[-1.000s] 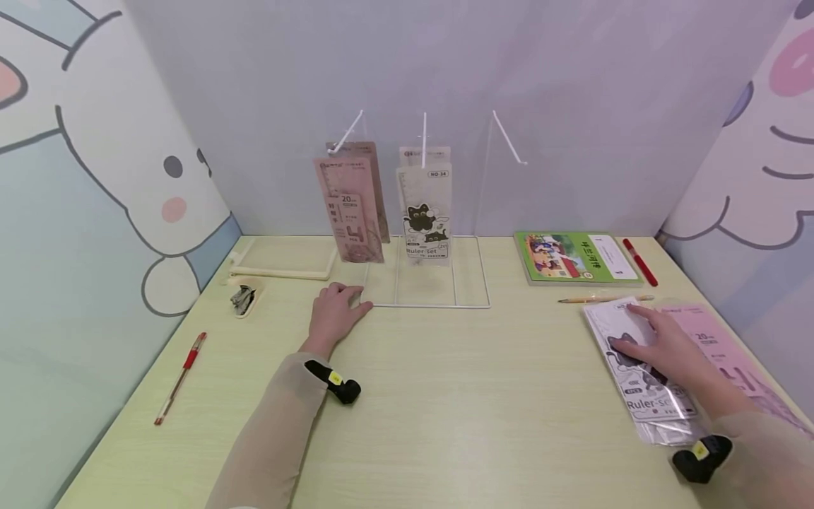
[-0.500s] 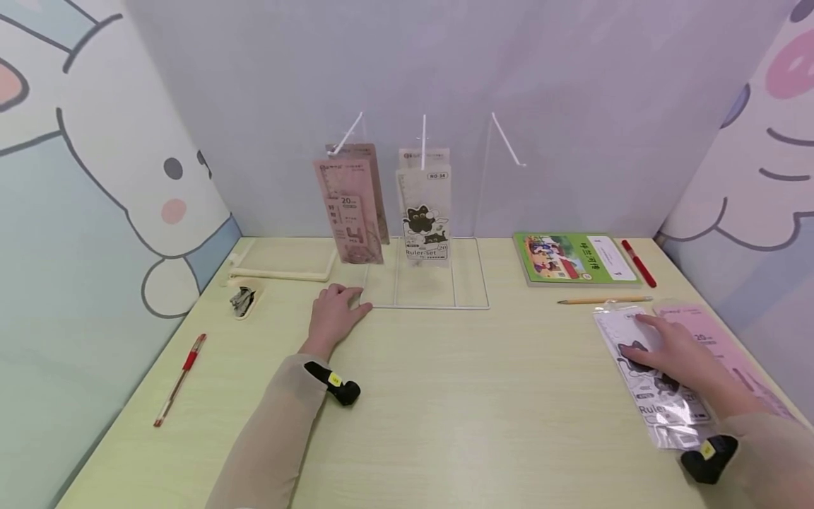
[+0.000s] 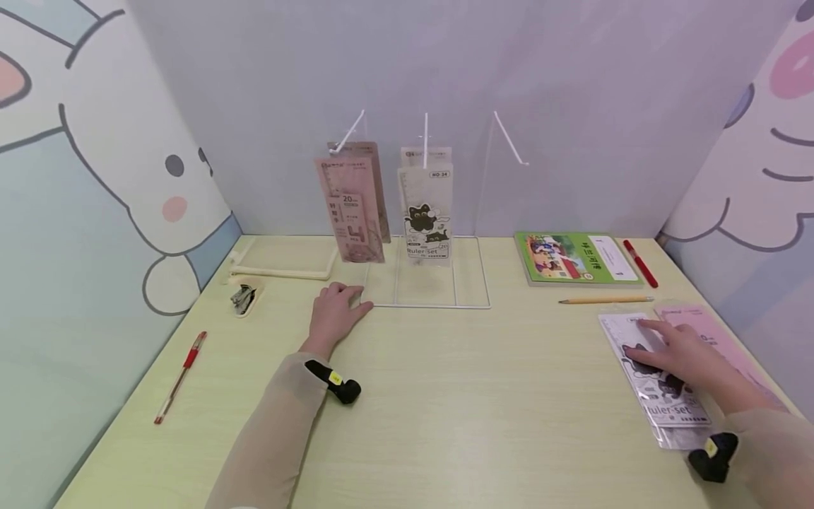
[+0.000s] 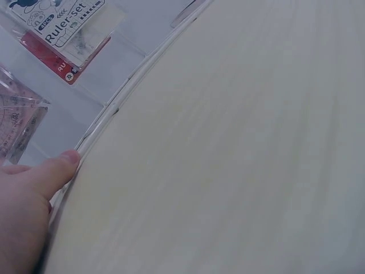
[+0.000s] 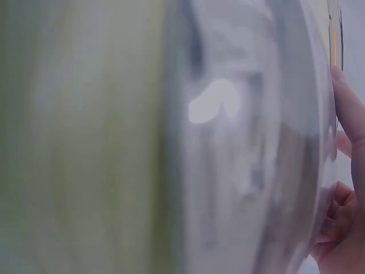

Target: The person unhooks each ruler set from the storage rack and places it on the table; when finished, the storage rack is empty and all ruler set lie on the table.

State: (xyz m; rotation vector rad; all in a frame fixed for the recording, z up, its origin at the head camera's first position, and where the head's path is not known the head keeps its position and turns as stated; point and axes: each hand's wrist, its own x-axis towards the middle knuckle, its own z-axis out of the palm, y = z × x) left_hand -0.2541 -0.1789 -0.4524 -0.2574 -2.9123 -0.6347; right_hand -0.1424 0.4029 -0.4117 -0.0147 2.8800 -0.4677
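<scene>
In the head view my left hand [image 3: 333,314] holds the front left corner of a white wire display rack [image 3: 432,307]. Its thumb lies along the wire in the left wrist view. Pink ruler-set packets [image 3: 356,205] hang from the rack's left hook and white cat-print packets [image 3: 426,205] from the middle one. Over at the right, my right hand [image 3: 687,360] rests on a white cat-print ruler-set packet [image 3: 649,389], thumb and index finger spread across its face. A pink packet [image 3: 706,326] lies partly under it. The packet's clear plastic fills much of the right wrist view, blurred.
Nothing hangs on the right hook [image 3: 511,138]. A green book [image 3: 575,258], a red marker [image 3: 640,264] and a pencil [image 3: 606,300] lie beyond the packets. At left are a red pen [image 3: 181,378], a cream-edged pouch [image 3: 282,272] and a small cream item [image 3: 244,300].
My right hand and the white packet have shifted a little to the right and nearer, covering more of the pink packet and baring the pencil. The left hand has stayed at the rack corner.
</scene>
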